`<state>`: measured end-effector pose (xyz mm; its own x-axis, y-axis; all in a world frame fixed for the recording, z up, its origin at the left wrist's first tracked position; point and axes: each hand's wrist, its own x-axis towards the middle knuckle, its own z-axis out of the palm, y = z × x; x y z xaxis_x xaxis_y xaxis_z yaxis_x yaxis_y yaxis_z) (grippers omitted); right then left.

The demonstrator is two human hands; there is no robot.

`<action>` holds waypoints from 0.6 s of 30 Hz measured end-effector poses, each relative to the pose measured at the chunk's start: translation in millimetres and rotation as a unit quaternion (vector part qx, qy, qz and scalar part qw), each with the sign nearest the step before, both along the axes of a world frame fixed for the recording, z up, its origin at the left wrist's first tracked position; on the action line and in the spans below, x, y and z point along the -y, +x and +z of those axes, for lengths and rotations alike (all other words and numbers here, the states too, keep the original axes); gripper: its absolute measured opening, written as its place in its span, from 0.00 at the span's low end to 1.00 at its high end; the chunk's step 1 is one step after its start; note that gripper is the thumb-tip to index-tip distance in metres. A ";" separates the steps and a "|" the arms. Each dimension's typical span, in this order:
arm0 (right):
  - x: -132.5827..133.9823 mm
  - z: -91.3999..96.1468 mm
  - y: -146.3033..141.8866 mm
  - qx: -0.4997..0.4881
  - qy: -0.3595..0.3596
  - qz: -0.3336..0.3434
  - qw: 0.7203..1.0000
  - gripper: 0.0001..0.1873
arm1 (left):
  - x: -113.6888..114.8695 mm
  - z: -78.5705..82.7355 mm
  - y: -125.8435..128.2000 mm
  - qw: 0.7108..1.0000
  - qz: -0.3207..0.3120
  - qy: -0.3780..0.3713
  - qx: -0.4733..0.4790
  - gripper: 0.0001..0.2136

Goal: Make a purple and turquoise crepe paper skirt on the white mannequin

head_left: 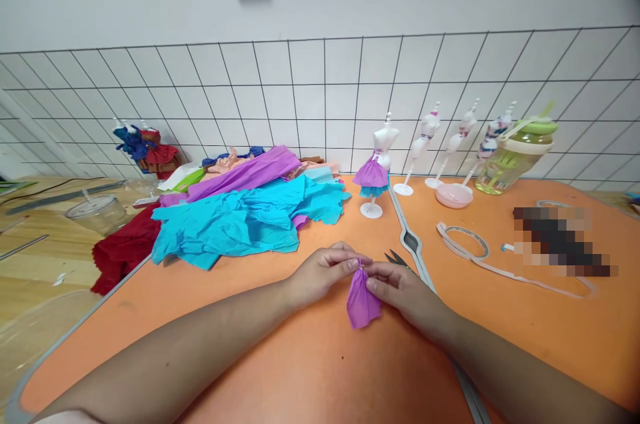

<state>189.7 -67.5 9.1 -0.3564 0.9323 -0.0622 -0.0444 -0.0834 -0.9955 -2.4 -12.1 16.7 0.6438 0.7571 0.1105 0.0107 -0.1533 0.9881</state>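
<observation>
A small piece of purple crepe paper (pixel 364 304) hangs between my hands, gathered to a narrow neck at its top and flared below. My left hand (pixel 325 274) pinches the gathered top from the left. From the right, my right hand (pixel 395 287) pinches the same piece just below the neck. Scissors (pixel 396 257) with dark blades lie behind my right hand, their handles hidden. Beyond my hands stands a white mini dress form (pixel 386 141) wearing a purple and blue paper skirt (pixel 371 174).
Blue crepe paper (pixel 235 221), purple sheets (pixel 250 171) and red paper (pixel 127 247) pile up at left. At right are several more dress forms (pixel 423 137), a pink bowl (pixel 454 195), a green-lidded bottle (pixel 520 151) and a tape roll (pixel 467 242). A grey seam (pixel 411 242) crosses the orange mat.
</observation>
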 end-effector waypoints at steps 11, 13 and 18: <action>-5.4 -7.6 5.8 0.037 0.047 -0.110 0.992 0.16 | 4.6 -5.1 5.0 0.993 -0.016 -0.116 0.000 0.22; -5.9 -6.8 5.1 0.046 0.052 -0.132 0.989 0.18 | 8.4 -4.4 7.9 0.993 0.010 -0.111 -0.037 0.21; -4.7 -1.9 4.4 0.049 0.062 -0.146 0.986 0.17 | 14.6 -4.6 12.0 0.994 0.040 -0.075 -0.064 0.18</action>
<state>194.2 -62.8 7.1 -0.0695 0.9969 0.0382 0.0494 0.0417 -0.9979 9.6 -26.7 12.1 0.5820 0.8086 -0.0859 0.1440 0.0015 0.9896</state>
